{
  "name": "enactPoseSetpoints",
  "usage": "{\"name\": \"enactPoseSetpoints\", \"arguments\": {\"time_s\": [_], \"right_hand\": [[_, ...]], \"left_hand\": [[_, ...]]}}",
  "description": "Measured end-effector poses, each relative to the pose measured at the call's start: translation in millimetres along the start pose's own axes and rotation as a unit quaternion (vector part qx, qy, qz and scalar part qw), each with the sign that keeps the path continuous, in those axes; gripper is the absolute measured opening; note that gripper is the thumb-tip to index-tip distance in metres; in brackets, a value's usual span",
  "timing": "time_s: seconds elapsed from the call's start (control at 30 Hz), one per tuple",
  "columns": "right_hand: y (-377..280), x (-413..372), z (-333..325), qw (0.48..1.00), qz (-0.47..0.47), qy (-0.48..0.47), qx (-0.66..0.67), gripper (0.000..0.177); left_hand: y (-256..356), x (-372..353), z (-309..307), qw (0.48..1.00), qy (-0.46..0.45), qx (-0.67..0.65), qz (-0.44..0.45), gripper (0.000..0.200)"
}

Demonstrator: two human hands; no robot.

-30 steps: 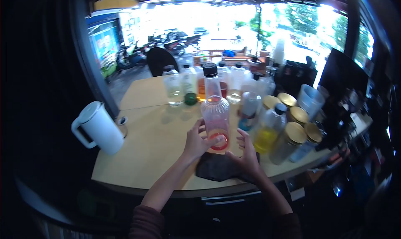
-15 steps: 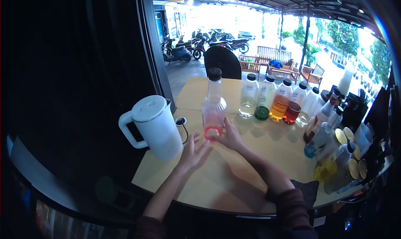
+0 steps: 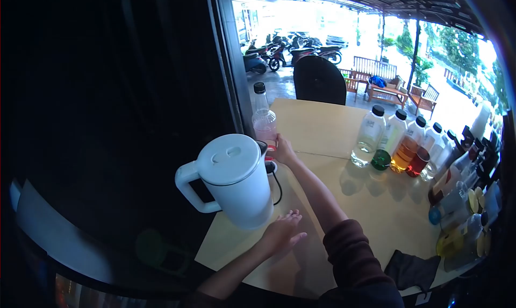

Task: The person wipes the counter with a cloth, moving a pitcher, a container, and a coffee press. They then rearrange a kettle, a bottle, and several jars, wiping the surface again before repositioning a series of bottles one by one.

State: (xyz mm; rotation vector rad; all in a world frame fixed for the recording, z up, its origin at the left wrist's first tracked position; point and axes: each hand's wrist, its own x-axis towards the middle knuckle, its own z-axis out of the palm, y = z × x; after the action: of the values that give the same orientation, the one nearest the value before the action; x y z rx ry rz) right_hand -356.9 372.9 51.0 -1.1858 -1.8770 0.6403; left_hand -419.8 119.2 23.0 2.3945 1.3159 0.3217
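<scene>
1. Gripping the clear bottle (image 3: 265,122) with our right hand (image 3: 282,149): fingers look clamped round its lower side, but we can't tell if its base touches the table (image 3: 376,216).
2. Our left hand (image 3: 279,235) holds nothing: fingers loosely stretched out, thumb apart. White pitcher (image 3: 239,189) is just left of those fingers.
3. Step-wise, we'd call this carrying or placing the bottle at arm's reach. Next move probably calls for a steady right hand and some care around the pitcher and the black cord (image 3: 280,188), both nearer us than our right fingers.
4. Bottle's see-through, long-necked, ridged at the shoulder, black-capped, pinkish, with red down by our right fingers. Pitcher's smooth, rounded, plastic-looking, with a chunky loop handle.
5. Well right of our right fingers: a row of glossy black-capped bottles (image 3: 406,146), some with green, orange or red liquid. Right of our left fingers: a soft, rumpled dark cloth (image 3: 413,270).
</scene>
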Motion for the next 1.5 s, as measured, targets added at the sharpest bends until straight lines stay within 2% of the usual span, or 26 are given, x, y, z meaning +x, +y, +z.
{"name": "enactPoseSetpoints", "arguments": {"time_s": [0.13, 0.2, 0.43, 0.53, 0.6, 0.63, 0.7, 0.77, 0.83, 0.9, 0.97, 1.0, 1.07, 1.1, 1.17, 1.23, 1.27, 1.3, 1.37, 1.4, 1.47, 1.5], "right_hand": [[12, 6, 13, 1.000, -0.004, 0.009, -0.003, 0.073], [11, 7, 19, 1.000, 0.005, 0.000, -0.005, 0.073], [14, 3, 23, 0.999, 0.012, 0.002, 0.050, 0.073], [23, 3, 31, 0.997, 0.017, 0.010, 0.073, 0.073], [25, -1, 41, 0.997, -0.006, 0.073, -0.001, 0.078], [21, -5, 40, 0.997, -0.002, 0.076, -0.004, 0.078], [8, -19, 21, 1.000, 0.013, 0.009, 0.002, 0.090], [-30, -55, -28, 0.989, -0.062, -0.091, 0.099, 0.085], [5, -76, -25, 0.984, -0.175, -0.002, -0.023, 0.070], [-22, -126, -79, 0.976, -0.213, -0.043, -0.024, 0.049], [-40, -176, -132, 0.981, -0.173, -0.071, -0.048, 0.026], [-38, -200, -153, 0.981, -0.187, -0.041, -0.029, 0.012], [-38, -252, -204, 0.992, -0.122, -0.019, -0.022, 0.017], [-35, -277, -228, 0.994, -0.106, 0.006, -0.029, 0.018], [-27, -324, -271, 0.995, -0.071, 0.068, -0.020, 0.019], [-17, -364, -309, 0.987, -0.030, 0.155, -0.004, 0.017], [-14, -382, -326, 0.979, -0.012, 0.203, -0.001, 0.015], [-10, -401, -340, 0.978, -0.011, 0.206, -0.004, 0.015], [-4, -434, -362, 0.953, 0.070, 0.294, 0.023, 0.013], [1, -450, -370, 0.953, 0.066, 0.296, 0.020, 0.013], [12, -481, -379, 0.946, 0.113, 0.299, 0.055, 0.013], [15, -493, -381, 0.946, 0.111, 0.302, 0.049, 0.013]], "left_hand": [[10, -5, -10, 1.000, 0.005, 0.002, 0.006, 0.079], [13, -6, -11, 1.000, 0.003, 0.012, 0.006, 0.091], [8, -2, -9, 0.999, -0.007, 0.036, 0.021, 0.097], [2, -2, -1, 0.998, 0.029, 0.036, 0.037, 0.099], [-1, -5, 3, 0.995, 0.077, 0.029, 0.053, 0.085], [-2, -5, 4, 0.995, 0.075, 0.027, 0.057, 0.085], [-3, -1, 5, 0.994, 0.105, -0.002, 0.032, 0.068], [-18, 7, 16, 0.991, 0.126, -0.010, 0.033, 0.054], [-9, 11, 0, 0.996, 0.082, -0.026, -0.012, 0.049], [25, 13, -35, 0.993, -0.033, -0.030, -0.111, 0.046], [28, 20, -28, 0.999, 0.043, 0.010, -0.017, 0.047], [48, 26, -26, 0.999, 0.040, 0.009, 0.000, 0.047], [89, 31, -27, 0.987, 0.141, -0.052, 0.056, 0.042], [111, 38, -20, 0.987, 0.141, -0.054, 0.062, 0.042], [161, 61, 3, 0.961, 0.129, -0.186, 0.160, 0.037], [206, 94, 30, 0.942, 0.068, -0.279, 0.176, 0.035], [231, 112, 42, 0.923, 0.047, -0.350, 0.151, 0.034], [254, 131, 56, 0.900, 0.027, -0.417, 0.123, 0.032], [288, 177, 100, 0.869, 0.087, -0.465, 0.141, 0.043], [307, 193, 119, 0.868, 0.089, -0.465, 0.147, 0.043], [343, 219, 146, 0.890, 0.153, -0.406, 0.143, 0.067], [356, 229, 153, 0.887, 0.153, -0.409, 0.148, 0.067]]}}
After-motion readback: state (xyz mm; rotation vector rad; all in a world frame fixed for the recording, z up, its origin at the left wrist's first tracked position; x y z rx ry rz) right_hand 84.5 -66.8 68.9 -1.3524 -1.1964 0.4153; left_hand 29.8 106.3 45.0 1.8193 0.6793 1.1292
